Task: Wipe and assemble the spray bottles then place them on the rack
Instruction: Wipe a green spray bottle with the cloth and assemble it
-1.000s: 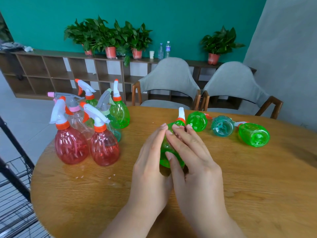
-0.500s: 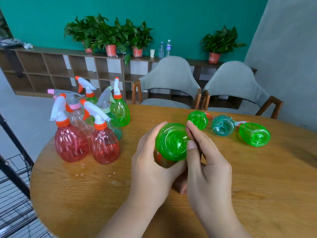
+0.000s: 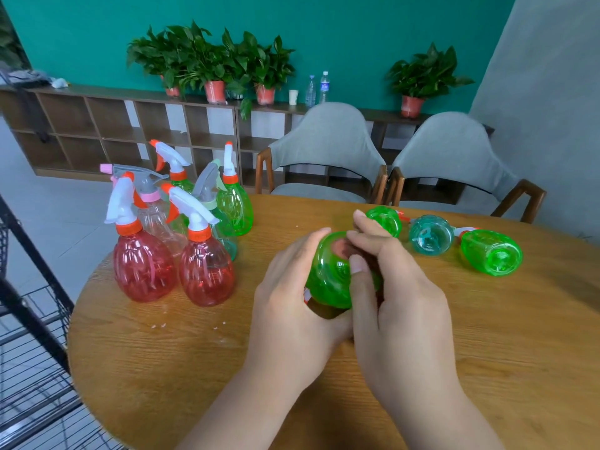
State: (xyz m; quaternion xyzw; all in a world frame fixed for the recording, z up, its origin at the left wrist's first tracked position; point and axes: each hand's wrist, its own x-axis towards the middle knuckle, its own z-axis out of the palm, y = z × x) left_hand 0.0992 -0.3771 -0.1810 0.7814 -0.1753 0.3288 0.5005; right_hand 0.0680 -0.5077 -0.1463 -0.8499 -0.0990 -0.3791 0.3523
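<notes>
Green bottle [image 3: 329,280] just got tipped over, base up now. Left hand [image 3: 292,297] and right hand [image 3: 401,306] both grip it, wiping stage I'd guess.

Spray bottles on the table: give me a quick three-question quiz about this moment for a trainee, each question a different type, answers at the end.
1. True or false: the left hand and the right hand both grip the held green bottle.
2. What colour is the lying bottle just left of the far-right green bottle? A red, B teal, C clear.
3. Fill the gap: the two red bottles, spray heads fitted, stand ____.

Key: 1 true; 2 B; 3 upright.
</notes>
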